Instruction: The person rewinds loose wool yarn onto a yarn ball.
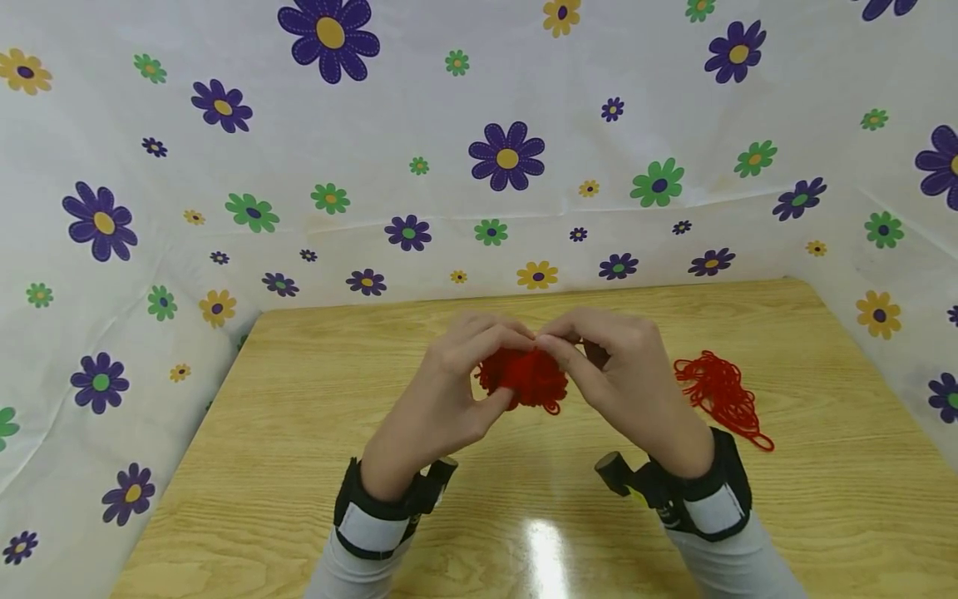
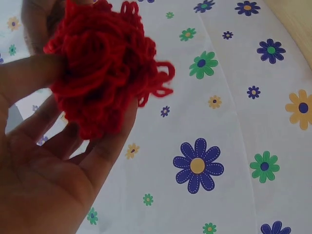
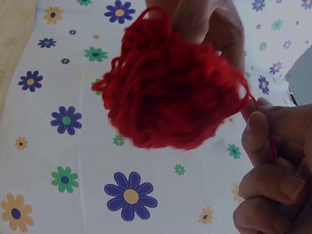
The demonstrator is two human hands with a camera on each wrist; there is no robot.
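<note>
A bunched ball of red yarn (image 1: 527, 378) is held above the middle of the table. My left hand (image 1: 456, 387) grips it, the thumb on the near side and the fingers around the far side; the left wrist view shows small loops sticking out of the ball (image 2: 102, 73). Close against its upper right, my right hand (image 1: 617, 370) pinches a single strand between thumb and forefinger. In the right wrist view that strand (image 3: 251, 92) runs from the ball into the pinching right hand (image 3: 278, 165), whose other fingers are curled.
A loose tangle of red yarn (image 1: 722, 395) lies on the wooden table (image 1: 314, 399), to the right of the right hand. Flower-printed white cloth (image 1: 449, 108) stands behind the table and along both sides. Both wrists wear black straps with small cameras.
</note>
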